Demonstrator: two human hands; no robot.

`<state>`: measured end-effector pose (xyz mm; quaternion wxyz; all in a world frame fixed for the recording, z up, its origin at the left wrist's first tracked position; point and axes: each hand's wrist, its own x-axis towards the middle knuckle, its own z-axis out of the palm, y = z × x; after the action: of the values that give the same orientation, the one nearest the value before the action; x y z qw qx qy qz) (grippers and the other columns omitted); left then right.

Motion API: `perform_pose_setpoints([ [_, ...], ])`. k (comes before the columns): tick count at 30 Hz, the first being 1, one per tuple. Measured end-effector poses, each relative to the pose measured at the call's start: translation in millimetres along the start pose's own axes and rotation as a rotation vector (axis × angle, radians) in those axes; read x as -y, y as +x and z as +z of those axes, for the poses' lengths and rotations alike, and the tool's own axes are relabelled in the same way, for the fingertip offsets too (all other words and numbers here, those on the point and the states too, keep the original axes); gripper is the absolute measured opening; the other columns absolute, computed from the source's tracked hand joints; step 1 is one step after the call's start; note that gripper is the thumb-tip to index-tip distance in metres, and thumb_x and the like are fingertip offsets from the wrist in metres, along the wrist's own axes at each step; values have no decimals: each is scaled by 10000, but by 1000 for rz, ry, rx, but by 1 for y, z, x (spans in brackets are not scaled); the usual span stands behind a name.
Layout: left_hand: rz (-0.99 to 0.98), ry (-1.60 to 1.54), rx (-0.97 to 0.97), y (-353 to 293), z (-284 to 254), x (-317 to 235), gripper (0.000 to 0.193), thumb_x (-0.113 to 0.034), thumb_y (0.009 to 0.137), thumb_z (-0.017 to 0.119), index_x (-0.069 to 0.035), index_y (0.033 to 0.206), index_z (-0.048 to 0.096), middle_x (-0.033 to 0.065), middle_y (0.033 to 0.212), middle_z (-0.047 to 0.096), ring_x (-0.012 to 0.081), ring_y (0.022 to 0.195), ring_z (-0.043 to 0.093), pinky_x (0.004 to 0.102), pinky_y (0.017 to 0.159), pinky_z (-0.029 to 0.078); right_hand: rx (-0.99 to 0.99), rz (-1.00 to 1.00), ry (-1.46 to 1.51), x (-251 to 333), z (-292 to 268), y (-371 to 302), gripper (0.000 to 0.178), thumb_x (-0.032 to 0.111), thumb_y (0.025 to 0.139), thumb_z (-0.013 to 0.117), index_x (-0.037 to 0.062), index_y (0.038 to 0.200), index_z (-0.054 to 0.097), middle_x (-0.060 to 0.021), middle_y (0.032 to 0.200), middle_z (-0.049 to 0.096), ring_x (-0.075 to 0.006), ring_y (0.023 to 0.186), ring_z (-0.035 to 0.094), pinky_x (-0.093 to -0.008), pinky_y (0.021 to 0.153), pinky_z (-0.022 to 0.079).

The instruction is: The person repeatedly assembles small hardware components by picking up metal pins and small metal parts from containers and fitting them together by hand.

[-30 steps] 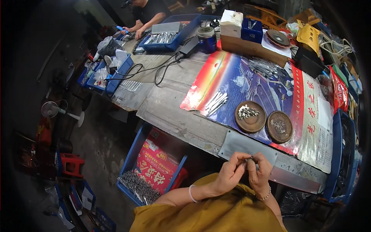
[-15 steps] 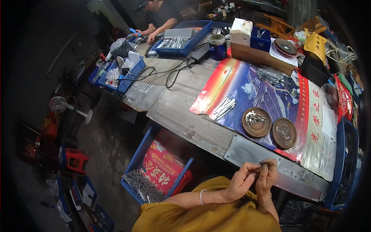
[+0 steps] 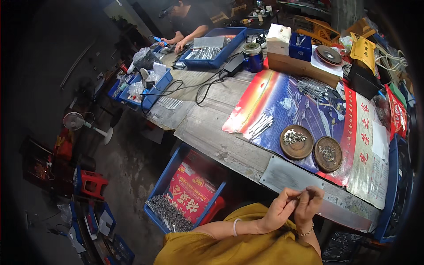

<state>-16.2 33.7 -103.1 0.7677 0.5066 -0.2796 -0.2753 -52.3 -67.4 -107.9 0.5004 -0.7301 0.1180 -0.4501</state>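
My left hand (image 3: pixel 279 212), with a pale bangle at its wrist, and my right hand (image 3: pixel 308 206), wearing a beaded bracelet, meet at the table's front edge. The fingers of both are pinched closed together; anything between them is too small or hidden to make out. Just beyond them lies a flat grey metal plate (image 3: pixel 289 174). Past that stand two round brown dishes: the left dish (image 3: pixel 304 153) has small shiny pieces in it, while the right dish (image 3: pixel 321 166) holds tiny thin metal bits.
Silvery rods (image 3: pixel 259 126) lie on a printed sheet (image 3: pixel 274 92) covering the table. A blue bin (image 3: pixel 164 181) with many small metal parts stands below at left. Across the table a co-worker (image 3: pixel 191 24) handles a blue tool near a blue tray (image 3: pixel 218 62).
The whole view has shifted slightly right and down. My hands stay together, and my right fingers have turned a little over the left ones.
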Motion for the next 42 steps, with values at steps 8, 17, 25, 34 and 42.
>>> perform_pose_setpoints([
  [8, 49, 51, -64, 3, -1, -6, 226, 3, 948, 393, -21, 1172, 414, 27, 1005, 502, 43, 856, 469, 190, 735, 410, 280, -76, -34, 10, -9, 18, 104, 68, 839, 573, 3, 811, 497, -105, 610, 462, -228, 476, 463, -306, 461, 358],
  [17, -9, -4, -21, 2, 1, -3, 229, 9, 949, 391, -21, 1175, 409, 40, 1022, 502, 48, 880, 478, 194, 764, 413, 268, 42, -40, -2, -14, 8, 85, 60, 859, 536, 11, 800, 498, -113, 604, 494, -229, 471, 500, -315, 453, 388],
  [25, -17, -54, -60, 1, 3, -4, 219, -2, 952, 399, -28, 1169, 408, 43, 1046, 496, 60, 898, 487, 207, 783, 423, 96, -252, -11, -8, -4, 5, 285, -84, 771, 606, 24, 985, 452, -95, 695, 540, -192, 532, 518, -283, 469, 416],
  [34, -68, -80, -59, -1, 2, 0, 213, -24, 951, 418, -33, 1164, 412, 28, 999, 522, 37, 830, 475, 192, 714, 418, 6, 152, -35, 3, -10, 1, 118, 6, 863, 546, 5, 969, 492, -112, 698, 524, -188, 549, 522, -275, 492, 411],
  [42, 6, -70, -123, -2, -2, -4, 234, 25, 940, 394, 4, 1172, 415, 68, 1045, 526, 85, 936, 517, 226, 847, 431, 302, -155, -180, 3, -5, 17, 100, 49, 829, 597, 13, 768, 526, -108, 602, 495, -270, 464, 514, -334, 442, 409],
])
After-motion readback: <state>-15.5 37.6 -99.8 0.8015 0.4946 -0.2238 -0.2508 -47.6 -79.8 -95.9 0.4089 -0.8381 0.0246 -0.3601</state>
